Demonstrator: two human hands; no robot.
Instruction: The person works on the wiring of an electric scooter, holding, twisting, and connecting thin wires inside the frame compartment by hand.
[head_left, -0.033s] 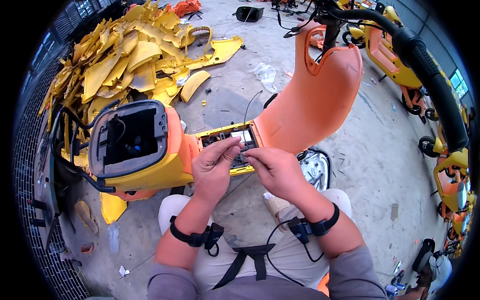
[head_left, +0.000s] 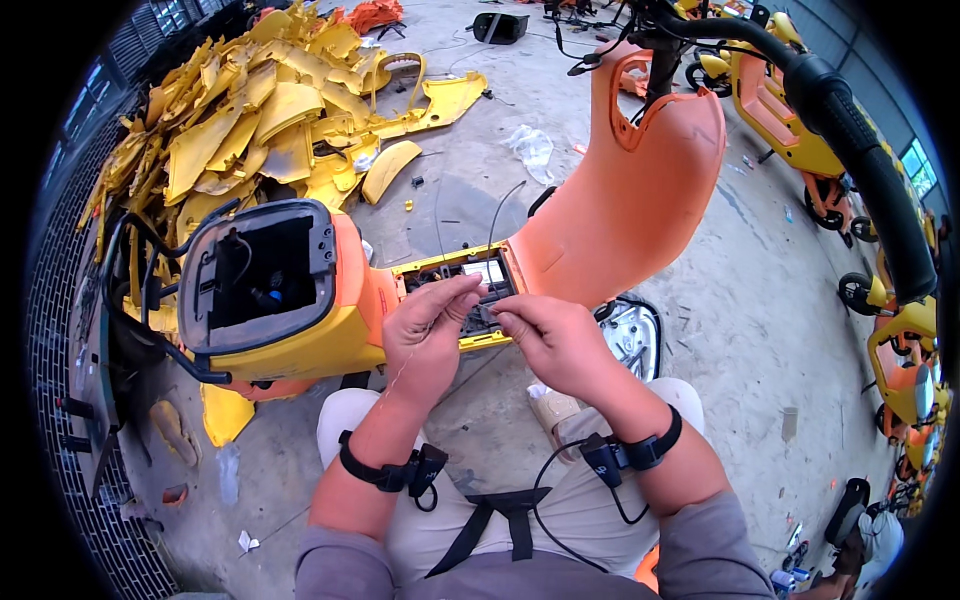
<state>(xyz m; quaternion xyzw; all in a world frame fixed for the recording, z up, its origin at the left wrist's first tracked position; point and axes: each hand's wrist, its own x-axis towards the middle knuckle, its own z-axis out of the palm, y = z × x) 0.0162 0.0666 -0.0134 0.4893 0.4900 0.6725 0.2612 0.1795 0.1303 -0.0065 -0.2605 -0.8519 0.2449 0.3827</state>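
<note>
Over the scooter's open compartment (head_left: 415, 264), left hand (head_left: 425, 328) and right hand (head_left: 556, 338) meet closely, fingers (head_left: 522, 309) pinched closed, presumably for fine control. Whether they grip anything cannot be told

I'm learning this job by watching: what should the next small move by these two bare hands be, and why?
Probably hold the left bare hand steady while the right bare hand makes one slight fingertip adjustment: both pinch close together over the open, yellow-rimmed rectangular compartment, suggesting fine two-handed work; whatever they pinch is too small to identify.
</note>
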